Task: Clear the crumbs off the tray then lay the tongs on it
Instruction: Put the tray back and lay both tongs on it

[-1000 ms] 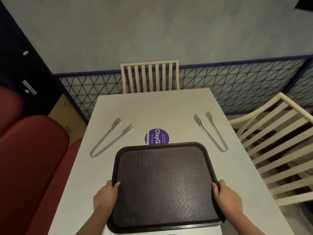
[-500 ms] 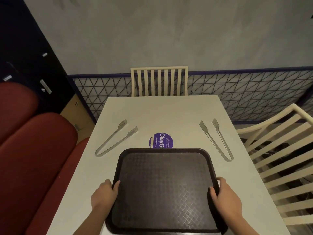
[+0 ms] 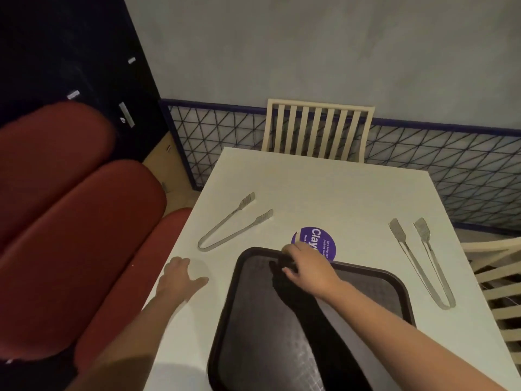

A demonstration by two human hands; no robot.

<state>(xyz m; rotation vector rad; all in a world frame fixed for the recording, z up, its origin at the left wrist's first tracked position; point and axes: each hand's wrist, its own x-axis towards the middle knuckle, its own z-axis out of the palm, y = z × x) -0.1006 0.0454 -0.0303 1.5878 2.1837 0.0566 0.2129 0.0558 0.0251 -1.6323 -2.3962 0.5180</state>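
A dark brown textured tray point(image 3: 253, 334) lies on the white table point(image 3: 324, 193) in front of me. My right hand point(image 3: 307, 268) hovers over the tray's far left part, fingers bent and blurred, holding nothing I can make out. My left hand point(image 3: 180, 277) rests flat on the table left of the tray, fingers apart and empty. One pair of metal tongs point(image 3: 232, 222) lies on the table beyond my left hand. A second pair of tongs point(image 3: 423, 261) lies right of the tray. Crumbs are too small to make out.
A round purple sticker point(image 3: 321, 241) sits on the table just past the tray. A red padded bench point(image 3: 70, 235) runs along the left. Cream slatted chairs stand at the far end point(image 3: 318, 131) and at the right point(image 3: 499, 283). A mesh-patterned wall panel is behind.
Both hands have let go of the tray's sides. The right hand moved to the tray's far left part; the left hand moved onto the table. The camera view has shifted left.
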